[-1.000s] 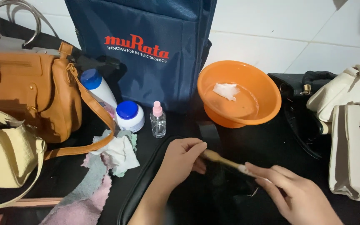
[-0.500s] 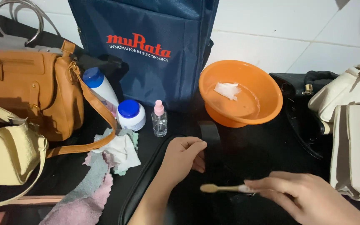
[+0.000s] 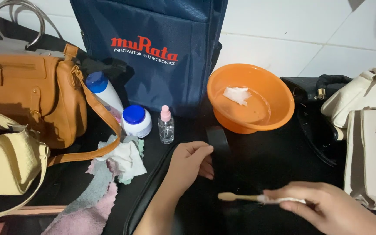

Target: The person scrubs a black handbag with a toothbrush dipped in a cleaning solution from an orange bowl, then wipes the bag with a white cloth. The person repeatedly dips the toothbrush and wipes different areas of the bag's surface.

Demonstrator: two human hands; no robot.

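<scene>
Right hand [image 3: 327, 209] pinching toothbrush [image 3: 257, 198] by white handle end, pale head pointing left, low over black bag [image 3: 266, 165]. Left hand [image 3: 190, 163] flat on same bag, fingers loosely curled, holding nothing. Orange basin [image 3: 279, 93] behind, small spray bottle [image 3: 166, 126] near left hand.

Toothbrush [image 3: 244, 198] bristle end under right-hand [image 3: 331, 209] fingers

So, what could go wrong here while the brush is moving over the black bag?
1. The basin with water and a wet cloth sits at the edge of the black bag; a knock from the right hand might spill it.
2. The small spray bottle stands close to the left hand and could tip.
3. The brush may flick drops onto the white bags nearby.
</scene>
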